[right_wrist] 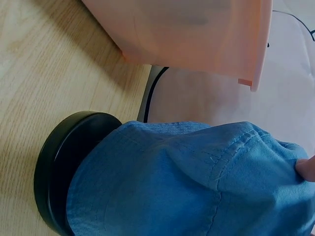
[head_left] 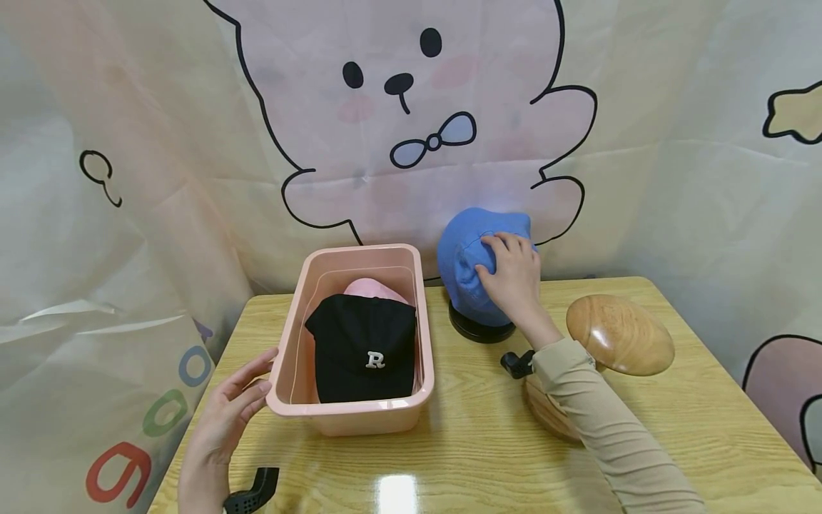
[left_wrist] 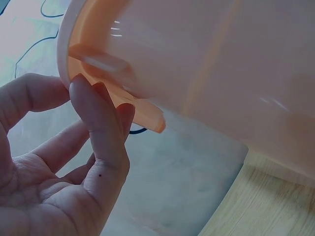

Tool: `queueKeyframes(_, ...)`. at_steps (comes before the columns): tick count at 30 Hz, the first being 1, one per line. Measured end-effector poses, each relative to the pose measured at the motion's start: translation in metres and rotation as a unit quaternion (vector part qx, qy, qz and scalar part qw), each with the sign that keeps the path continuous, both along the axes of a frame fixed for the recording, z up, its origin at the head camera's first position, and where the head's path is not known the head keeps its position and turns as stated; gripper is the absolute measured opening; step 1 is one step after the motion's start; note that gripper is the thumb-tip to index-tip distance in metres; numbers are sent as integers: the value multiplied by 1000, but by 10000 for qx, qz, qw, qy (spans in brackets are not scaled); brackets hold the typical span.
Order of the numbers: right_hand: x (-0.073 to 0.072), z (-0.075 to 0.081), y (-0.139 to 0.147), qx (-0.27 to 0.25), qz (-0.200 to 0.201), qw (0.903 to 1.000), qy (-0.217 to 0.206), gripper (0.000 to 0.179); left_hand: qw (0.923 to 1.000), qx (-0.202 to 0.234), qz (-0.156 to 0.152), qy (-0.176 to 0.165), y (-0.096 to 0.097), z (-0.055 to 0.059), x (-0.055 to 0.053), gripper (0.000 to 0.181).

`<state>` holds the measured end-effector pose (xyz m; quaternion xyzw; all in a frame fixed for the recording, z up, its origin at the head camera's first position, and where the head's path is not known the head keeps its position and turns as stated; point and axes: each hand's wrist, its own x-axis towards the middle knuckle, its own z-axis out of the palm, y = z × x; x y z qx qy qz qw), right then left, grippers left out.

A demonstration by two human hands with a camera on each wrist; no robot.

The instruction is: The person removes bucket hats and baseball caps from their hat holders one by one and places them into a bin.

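A blue cap hangs over a stand whose round black base rests on the table. My right hand grips the cap's crown, thumb and fingers spread on the cloth. In the right wrist view, only a fingertip shows on the blue cap. On the left, a pink plastic bin holds a black cap with a white R, over a pink cap that is mostly hidden. My left hand pinches the bin's left rim; in the left wrist view, thumb and fingers meet at the rim.
A wooden stand with a rounded oval top stands on the right, partly behind my right forearm. The wood-grain table ends at a printed cloth backdrop with a cartoon bear. A small black device sits at my right wrist.
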<state>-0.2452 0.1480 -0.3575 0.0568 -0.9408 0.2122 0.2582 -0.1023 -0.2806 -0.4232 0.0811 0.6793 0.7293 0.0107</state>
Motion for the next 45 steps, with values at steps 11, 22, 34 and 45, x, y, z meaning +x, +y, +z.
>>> queueKeyframes(11, 1, 1, 0, 56, -107, 9999, 109, 40, 9999, 91, -92, 110, 0, -1, 0, 43)
queueKeyframes(22, 4, -1, -2, 47, -50, 9973, 731, 24, 9998, 124, -81, 92, -1, -1, 1, 44)
queueKeyframes(34, 6, -3, -3, 245, -88, 9929, 1162, 16, 10000, 45, 18, 17, 0, 0, 0, 43)
queueKeyframes(45, 7, 1, -4, -180, 32, 9909, 1332, 23, 9999, 109, -61, 94, 0, 1, 1, 44)
